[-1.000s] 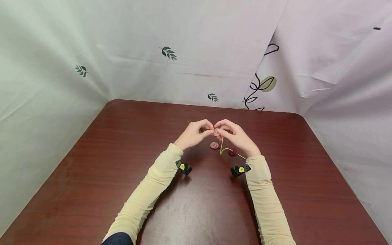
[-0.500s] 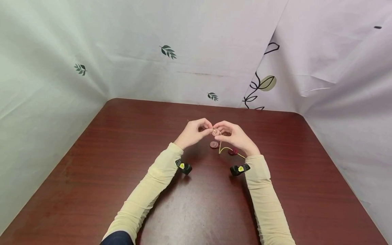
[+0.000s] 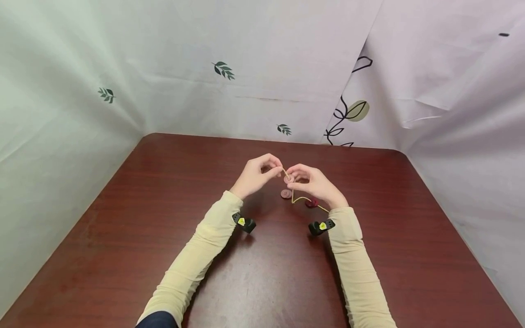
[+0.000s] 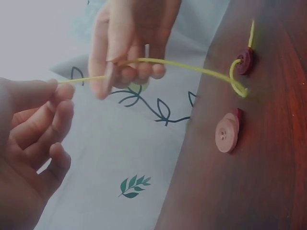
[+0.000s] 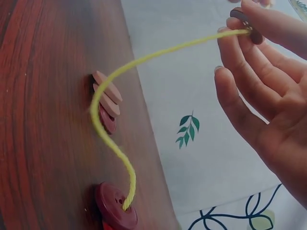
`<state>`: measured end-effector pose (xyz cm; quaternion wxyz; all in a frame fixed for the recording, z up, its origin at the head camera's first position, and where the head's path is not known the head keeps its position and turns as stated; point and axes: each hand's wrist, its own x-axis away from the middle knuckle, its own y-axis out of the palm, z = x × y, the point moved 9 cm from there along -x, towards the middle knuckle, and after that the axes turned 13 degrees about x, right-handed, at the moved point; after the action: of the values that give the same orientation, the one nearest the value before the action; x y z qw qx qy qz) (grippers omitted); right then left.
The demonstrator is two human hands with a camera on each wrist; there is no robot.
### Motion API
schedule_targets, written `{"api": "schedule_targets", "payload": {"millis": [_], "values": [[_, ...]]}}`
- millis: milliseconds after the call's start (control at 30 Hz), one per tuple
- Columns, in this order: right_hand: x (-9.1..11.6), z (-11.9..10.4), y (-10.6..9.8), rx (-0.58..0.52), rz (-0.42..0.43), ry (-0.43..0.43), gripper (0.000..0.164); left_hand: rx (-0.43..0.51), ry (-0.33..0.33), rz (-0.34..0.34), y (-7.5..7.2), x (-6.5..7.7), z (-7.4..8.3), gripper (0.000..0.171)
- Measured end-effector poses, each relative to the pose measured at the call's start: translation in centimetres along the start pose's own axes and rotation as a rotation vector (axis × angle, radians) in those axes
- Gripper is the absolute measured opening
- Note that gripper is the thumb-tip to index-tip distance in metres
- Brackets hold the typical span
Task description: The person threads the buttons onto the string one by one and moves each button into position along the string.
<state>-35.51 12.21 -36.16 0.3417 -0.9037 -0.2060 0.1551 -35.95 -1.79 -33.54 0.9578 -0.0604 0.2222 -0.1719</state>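
Between its thumb and fingertips, my right hand pinches a pink button by the edge, above the table. A yellow cord passes through this button. On the button's other side, the cord's end is pinched in the thumb and forefinger of my left hand, and that stretch is straight. From the button the cord curves down to a dark red button on the table, which it also runs through. Beside it on the table lie overlapping buttons, pink ones on top of a dark red one.
The reddish-brown wooden table stands against a pale leaf-patterned cloth at the back and sides. Black wrist straps sit over both cream sleeves. The cord's tail runs under the right wrist.
My left hand has drawn away from the right, up and to the left, pulling out a longer straight stretch of cord. My right thumb has lowered, and more of the pink button's face shows.
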Motion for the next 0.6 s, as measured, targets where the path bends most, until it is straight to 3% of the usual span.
{"api": "schedule_targets", "payload": {"millis": [600], "values": [[0.3, 1.0, 0.5, 0.046, -0.054, 0.023, 0.036, 0.116, 0.054, 0.071, -1.7, -0.2, 1.0, 0.010]]}}
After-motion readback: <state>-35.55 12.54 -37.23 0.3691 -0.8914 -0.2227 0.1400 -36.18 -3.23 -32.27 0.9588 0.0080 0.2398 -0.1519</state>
